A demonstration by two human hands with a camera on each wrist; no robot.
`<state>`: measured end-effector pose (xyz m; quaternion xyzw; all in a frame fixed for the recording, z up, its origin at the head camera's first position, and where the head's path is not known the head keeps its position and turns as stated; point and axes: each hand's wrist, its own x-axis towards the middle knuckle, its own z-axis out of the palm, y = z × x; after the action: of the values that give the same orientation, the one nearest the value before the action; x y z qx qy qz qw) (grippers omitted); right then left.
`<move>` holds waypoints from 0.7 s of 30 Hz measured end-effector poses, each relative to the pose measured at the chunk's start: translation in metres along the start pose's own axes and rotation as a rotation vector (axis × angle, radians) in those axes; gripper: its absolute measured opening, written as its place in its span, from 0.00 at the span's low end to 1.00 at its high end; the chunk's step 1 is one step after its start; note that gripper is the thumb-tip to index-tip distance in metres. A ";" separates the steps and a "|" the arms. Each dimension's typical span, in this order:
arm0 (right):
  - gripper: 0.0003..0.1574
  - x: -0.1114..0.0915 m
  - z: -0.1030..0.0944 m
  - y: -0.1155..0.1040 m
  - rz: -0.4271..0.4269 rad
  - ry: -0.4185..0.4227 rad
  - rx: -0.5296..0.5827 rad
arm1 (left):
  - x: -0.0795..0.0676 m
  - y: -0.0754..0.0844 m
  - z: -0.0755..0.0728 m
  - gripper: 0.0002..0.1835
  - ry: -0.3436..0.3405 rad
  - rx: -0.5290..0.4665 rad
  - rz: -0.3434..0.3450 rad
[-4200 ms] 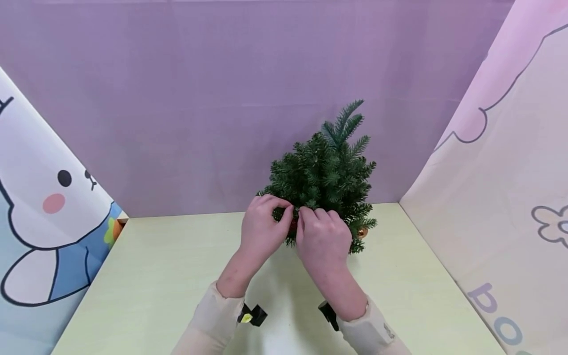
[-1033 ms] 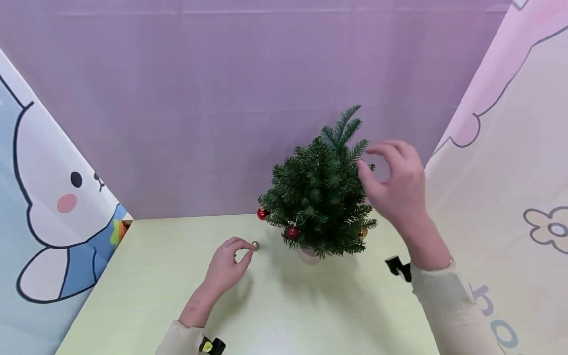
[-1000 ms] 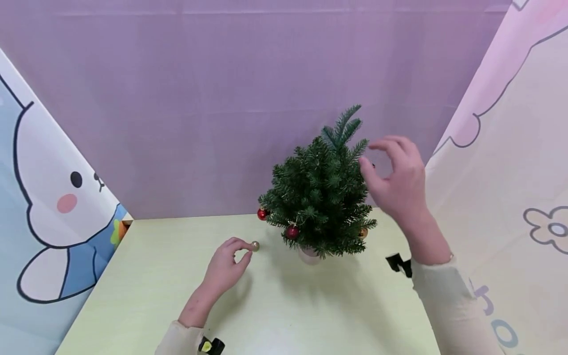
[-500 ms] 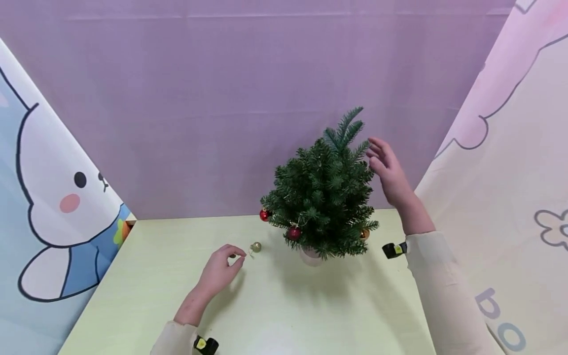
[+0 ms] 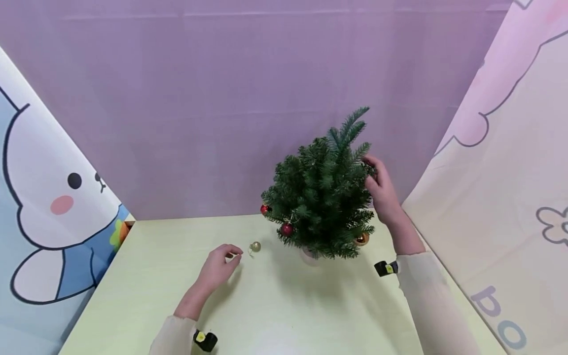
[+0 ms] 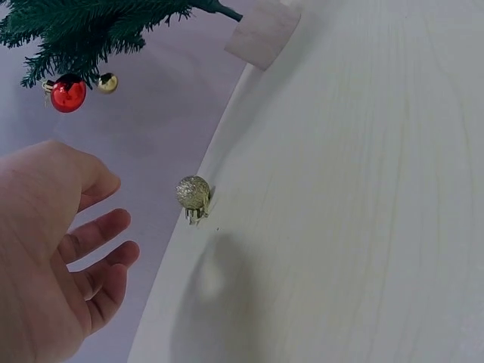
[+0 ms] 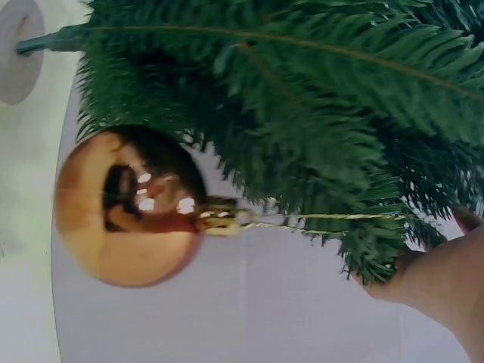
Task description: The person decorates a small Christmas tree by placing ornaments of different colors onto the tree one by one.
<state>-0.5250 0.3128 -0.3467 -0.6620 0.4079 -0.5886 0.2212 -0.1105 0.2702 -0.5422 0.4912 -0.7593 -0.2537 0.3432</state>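
A small artificial Christmas tree (image 5: 317, 197) stands on a pale round base (image 6: 263, 34). My right hand (image 5: 383, 195) grips its upper right branches, thumb in front and fingers partly hidden in the needles. My left hand (image 5: 217, 268) hovers over the table at left, loosely curled and holding nothing. Just beyond its fingertips lies a glittery gold ball ornament (image 6: 193, 193) with a thin loop. A red ball (image 5: 287, 229) hangs at the tree's lower front and another red ball (image 5: 265, 209) at its left. On the right side, a shiny copper-gold ball (image 7: 132, 204) hangs from a gold string.
The pale table (image 5: 146, 296) meets a purple cloth backdrop (image 5: 199, 108) close behind the tree. Printed cloth panels border it, with a cartoon figure (image 5: 53, 197) at left and a flower (image 5: 554, 224) at right. A small gold ball (image 6: 107, 82) shows under the branches in the left wrist view.
Both hands left the tree's front. My left hand let go of the glittery gold ball on the table and drew back. My right hand took hold of the upper right branches, and the tree turned slightly.
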 end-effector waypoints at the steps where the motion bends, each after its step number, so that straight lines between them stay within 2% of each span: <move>1: 0.51 -0.004 0.001 -0.001 -0.002 0.007 -0.053 | 0.001 -0.001 0.000 0.06 -0.003 0.000 -0.004; 3: 0.51 -0.012 0.006 -0.003 0.005 0.024 -0.159 | 0.002 -0.001 -0.001 0.06 -0.004 0.000 -0.010; 9: 0.60 -0.030 0.023 -0.005 0.028 0.145 -0.432 | 0.009 0.001 0.005 0.07 0.002 0.004 -0.026; 16: 0.64 -0.050 0.042 -0.007 0.058 0.310 -0.619 | 0.024 0.004 0.011 0.09 -0.048 0.032 -0.036; 21: 0.61 -0.054 0.058 -0.005 0.001 0.442 -0.701 | 0.032 0.002 0.011 0.10 -0.052 0.039 -0.041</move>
<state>-0.4663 0.3477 -0.3874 -0.5546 0.6217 -0.5420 -0.1101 -0.1296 0.2424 -0.5393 0.5066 -0.7624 -0.2586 0.3085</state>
